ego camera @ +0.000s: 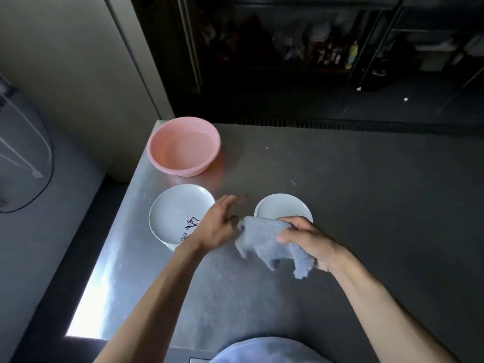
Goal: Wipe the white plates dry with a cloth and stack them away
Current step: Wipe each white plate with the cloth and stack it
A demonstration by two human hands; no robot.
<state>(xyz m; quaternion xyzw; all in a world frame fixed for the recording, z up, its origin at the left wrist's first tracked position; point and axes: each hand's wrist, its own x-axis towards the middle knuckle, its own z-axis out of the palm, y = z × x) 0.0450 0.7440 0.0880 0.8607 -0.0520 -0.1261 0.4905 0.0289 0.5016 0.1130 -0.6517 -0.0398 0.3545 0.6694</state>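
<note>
The grey-blue cloth [264,239] is bunched in the right grip [309,242], whose fingers curl round it above the tabletop [366,205]. Its long axis runs from far-left to near-right, the far-left end pointing at the left grip [217,226] and loose corners hanging down. The left grip is wide, fingers straight, just beside that end; I cannot tell whether they touch. Behind the cloth lies a white plate [282,206], partly hidden. Left of the hands lies a marked plate [172,213] with black writing. Beyond it stands a pink basin [163,155] holding water.
</note>
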